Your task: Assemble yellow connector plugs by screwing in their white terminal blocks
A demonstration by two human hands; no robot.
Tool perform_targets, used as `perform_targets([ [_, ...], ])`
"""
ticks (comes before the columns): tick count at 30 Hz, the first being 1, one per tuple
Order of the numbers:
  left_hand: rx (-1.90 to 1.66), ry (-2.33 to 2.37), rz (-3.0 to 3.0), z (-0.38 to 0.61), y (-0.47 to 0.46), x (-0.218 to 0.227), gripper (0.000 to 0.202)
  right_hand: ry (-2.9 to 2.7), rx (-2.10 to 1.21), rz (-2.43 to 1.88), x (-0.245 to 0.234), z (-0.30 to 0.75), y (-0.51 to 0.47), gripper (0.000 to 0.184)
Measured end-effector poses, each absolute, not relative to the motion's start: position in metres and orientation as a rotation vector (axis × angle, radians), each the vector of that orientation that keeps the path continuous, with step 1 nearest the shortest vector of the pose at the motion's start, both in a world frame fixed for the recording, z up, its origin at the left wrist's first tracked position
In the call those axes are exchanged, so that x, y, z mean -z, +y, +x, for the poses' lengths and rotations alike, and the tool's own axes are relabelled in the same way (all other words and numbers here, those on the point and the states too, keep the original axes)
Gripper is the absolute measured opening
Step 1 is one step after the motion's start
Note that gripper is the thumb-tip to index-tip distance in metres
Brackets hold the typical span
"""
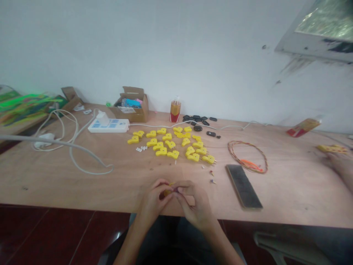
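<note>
In the head view, the left hand (153,202) and right hand (197,208) meet over the near edge of the counter (68,187), their fingers (180,188) clamped together on a small yellow piece (168,192). Beyond them lie about twenty yellow plugs (171,143). To the right are a dark slab (244,186) and one wire coil (248,157). A co-worker's hand (336,163) sits at far right, near a yellow strip (332,149).

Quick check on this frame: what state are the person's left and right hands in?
Left hand: closed, holding a small yellow part at the fingertips.
Right hand: closed, pinching at the same small yellow part; the exact grip is partly hidden.
</note>
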State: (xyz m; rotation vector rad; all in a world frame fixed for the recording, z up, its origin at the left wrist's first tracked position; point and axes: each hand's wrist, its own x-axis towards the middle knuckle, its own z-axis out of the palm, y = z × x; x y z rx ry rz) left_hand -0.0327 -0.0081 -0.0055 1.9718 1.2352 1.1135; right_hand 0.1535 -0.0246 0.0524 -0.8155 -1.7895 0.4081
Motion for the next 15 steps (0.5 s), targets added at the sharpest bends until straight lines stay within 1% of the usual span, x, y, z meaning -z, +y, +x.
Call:
perform_targets([
  [2, -1.11, 1.24, 1.972, -0.033, -0.009, 0.006, 0.016, -1.736, -0.385, -0.825, -0.049, 0.155, -0.022, 0.023],
  [4, -1.11, 1.242, 1.973, -0.032, -0.009, 0.006, 0.013, -1.696, -0.367, -0.839, -0.045, 0.158, -0.021, 0.025],
  [8, -1.105, 1.24, 1.978, -0.032, -0.009, 0.005, 0.01, -1.729, -0.453, -0.843, -0.042, 0.166, -0.022, 0.029],
  [11, -1.093, 1.241, 1.986, -0.033, -0.008, 0.004, 0.009, -1.699, -0.505, -0.826, -0.038, 0.163, -0.021, 0.025],
  [15, -1.076, 1.246, 1.994, -0.033, -0.007, 0.003, 0.01, -1.568, -0.449, -0.862, -0.03, 0.155, -0.013, 0.021],
])
